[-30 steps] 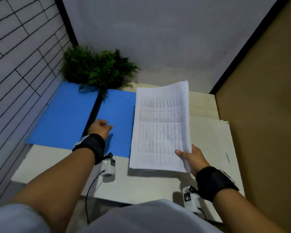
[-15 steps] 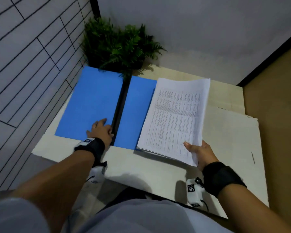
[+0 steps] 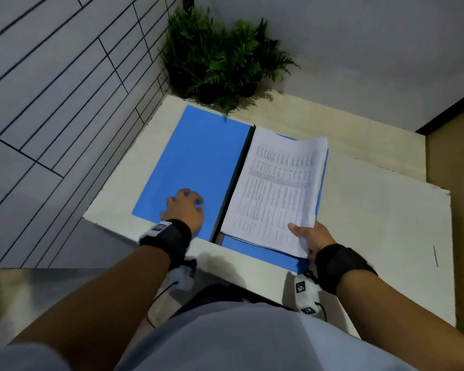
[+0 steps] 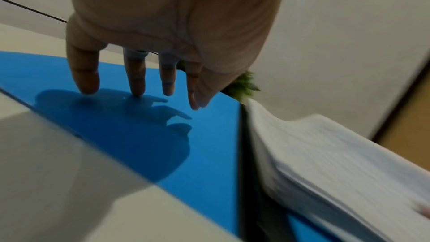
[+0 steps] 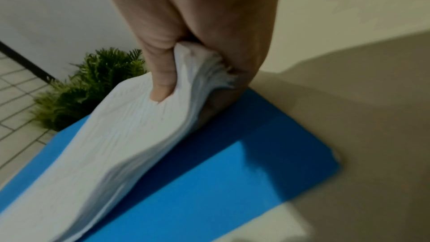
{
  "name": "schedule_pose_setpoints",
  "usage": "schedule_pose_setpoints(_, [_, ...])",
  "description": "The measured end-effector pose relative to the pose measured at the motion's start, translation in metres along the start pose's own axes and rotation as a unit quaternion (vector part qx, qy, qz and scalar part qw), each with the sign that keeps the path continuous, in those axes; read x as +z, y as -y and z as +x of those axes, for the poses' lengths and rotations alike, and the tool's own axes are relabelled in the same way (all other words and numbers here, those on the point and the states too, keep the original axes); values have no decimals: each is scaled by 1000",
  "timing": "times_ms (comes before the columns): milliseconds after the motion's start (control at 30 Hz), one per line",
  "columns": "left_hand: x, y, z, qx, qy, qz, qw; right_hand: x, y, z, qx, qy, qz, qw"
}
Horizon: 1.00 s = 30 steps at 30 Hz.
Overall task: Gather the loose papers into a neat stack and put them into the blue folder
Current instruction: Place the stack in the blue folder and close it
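Fingers: left hand [image 3: 184,208] flat on one blue folder [image 3: 198,167] | right hand [image 3: 312,235] pinching one paper stack [image 3: 276,191] | one plant [image 3: 220,57]

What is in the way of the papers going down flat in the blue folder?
Nothing visible. The right hand grips the paper stack right above the blue folder, whose right half under it looks bare. The left hand rests on the other half, apart from the papers.

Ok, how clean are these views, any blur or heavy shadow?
Head view: sharp, printed rows on the paper stack visible though unreadable. Left wrist: left hand casts a dark shadow on the blue folder; papers smeared. Right wrist: right hand sharp, papers blurred.
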<state>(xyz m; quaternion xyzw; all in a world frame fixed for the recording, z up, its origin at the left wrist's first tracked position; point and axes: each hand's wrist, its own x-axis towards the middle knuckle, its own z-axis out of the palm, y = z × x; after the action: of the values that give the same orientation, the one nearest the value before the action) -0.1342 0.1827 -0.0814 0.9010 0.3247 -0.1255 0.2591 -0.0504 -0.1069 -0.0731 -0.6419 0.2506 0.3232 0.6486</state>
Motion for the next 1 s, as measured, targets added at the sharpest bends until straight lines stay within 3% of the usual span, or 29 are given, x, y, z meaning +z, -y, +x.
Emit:
schedule_pose_setpoints(133, [-30,50,40,-125,-75,-31,989,-2,-5,4,2,-6,-26,1000])
schedule_pose_setpoints(233, [-38,73,49,-198,-69,-44,977,-4,-6,10,6,-17,-68,997])
schedule_pose_setpoints(333, [-48,77,51,-213,-62,-43,974,-3,-5,11,5,-25,-85,996])
schedule_pose_setpoints(533, [-111,50,32,-51,-61,-200,977,-1,-7,4,-51,-11,-141,989])
schedule_pose_setpoints(700, [-146,-22,-38,146,68,-229,960,-5,-5,-8,-77,-73,-218,970])
schedule_pose_setpoints(800, [-128,-64,-70,239,187,-227,926,-9,4,-14,-92,-72,-236,965])
schedule_pose_setpoints(900, [-90,-82,-62,245,281,-229,899,-19,10,-11,-66,-52,-198,977])
schedule_pose_setpoints(1000, [-37,-76,-23,157,214,-216,940,-27,15,-15,-9,-13,-89,996])
